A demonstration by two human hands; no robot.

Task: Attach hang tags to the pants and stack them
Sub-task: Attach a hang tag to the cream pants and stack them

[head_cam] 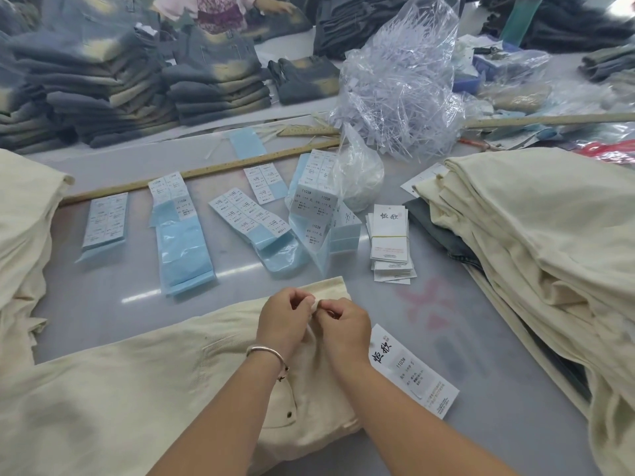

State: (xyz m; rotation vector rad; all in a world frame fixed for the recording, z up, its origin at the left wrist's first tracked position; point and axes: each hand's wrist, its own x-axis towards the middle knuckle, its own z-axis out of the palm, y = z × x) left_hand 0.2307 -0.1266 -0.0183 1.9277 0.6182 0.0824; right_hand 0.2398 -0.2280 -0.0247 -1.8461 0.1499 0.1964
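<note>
A cream pair of pants (144, 389) lies flat across the near table, waistband toward the middle. Over the waistband my left hand (283, 321) and my right hand (345, 326) meet, fingertips pinching a small white bit between them, likely the tag's string or a belt loop. A white hang tag (412, 371) with black print lies on the table just right of my right wrist. A banded bundle of hang tags (390, 242) sits further back. Cream pants are piled at the right (536, 242) and at the left edge (20, 235).
Sheets of size stickers on blue backing (185, 242) are spread across the middle. A clear bag of plastic tag strings (402, 97) stands behind them. Wooden rulers (206, 171) cross the table. Dark faded jeans (103, 84) are stacked at the back, where another person works.
</note>
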